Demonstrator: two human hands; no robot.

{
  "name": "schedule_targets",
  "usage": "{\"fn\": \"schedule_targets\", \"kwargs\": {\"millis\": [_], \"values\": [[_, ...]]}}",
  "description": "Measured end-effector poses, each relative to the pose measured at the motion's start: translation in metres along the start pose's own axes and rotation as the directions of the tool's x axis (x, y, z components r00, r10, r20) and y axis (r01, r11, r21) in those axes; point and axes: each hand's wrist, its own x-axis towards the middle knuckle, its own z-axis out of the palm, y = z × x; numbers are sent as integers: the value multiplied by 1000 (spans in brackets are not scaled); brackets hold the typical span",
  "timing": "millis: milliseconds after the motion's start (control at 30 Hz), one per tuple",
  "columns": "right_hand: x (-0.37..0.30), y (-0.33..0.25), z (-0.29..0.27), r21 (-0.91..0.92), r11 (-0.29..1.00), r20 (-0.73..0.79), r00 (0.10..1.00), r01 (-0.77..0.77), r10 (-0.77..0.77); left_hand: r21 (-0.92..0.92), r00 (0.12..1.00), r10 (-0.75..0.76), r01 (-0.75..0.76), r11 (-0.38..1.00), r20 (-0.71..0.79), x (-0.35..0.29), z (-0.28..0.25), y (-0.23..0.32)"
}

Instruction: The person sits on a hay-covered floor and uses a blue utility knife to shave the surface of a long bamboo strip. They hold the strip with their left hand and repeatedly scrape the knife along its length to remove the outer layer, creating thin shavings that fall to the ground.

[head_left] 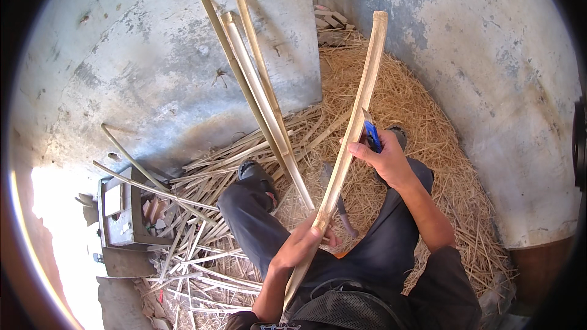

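A long split bamboo strip, pale and hollowed on its inner face, slants from my lap up to the far right. My left hand is wrapped round its lower part, thumb on top. Higher up, my right hand grips a blue-handled utility knife; its pointed blade lies against the right edge of the strip. The right thumb presses on the strip's face. Some fingers of both hands are hidden behind the bamboo.
Several bamboo lengths lean on the grey wall ahead. Shavings and straw cover the floor, with thin cut strips heaped at left. A grey box with scraps stands there. My bent legs frame the work.
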Motion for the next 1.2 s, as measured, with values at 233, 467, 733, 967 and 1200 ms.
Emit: {"fn": "schedule_targets", "kwargs": {"millis": [233, 467, 733, 967, 1200], "values": [[-5, 10, -4, -231, 959, -65, 981, 163, -182, 385, 977, -86, 157, 909, -196, -5, 13, 41], [-43, 15, 9, -656, 513, 273, 807, 554, -524, 548, 936, 107, 101, 831, -335, -3, 15, 52], [-53, 29, 21, -757, 288, 347, 734, 587, -584, 688, 909, 273, 21, 725, -315, 5, 23, 62], [-57, 28, 30, -751, 297, 335, 728, 590, -599, 707, 896, 297, 25, 707, -329, 11, 27, 66], [-58, 24, 33, -740, 305, 333, 721, 599, -608, 710, 893, 289, 47, 703, -345, 10, 30, 71]]}}
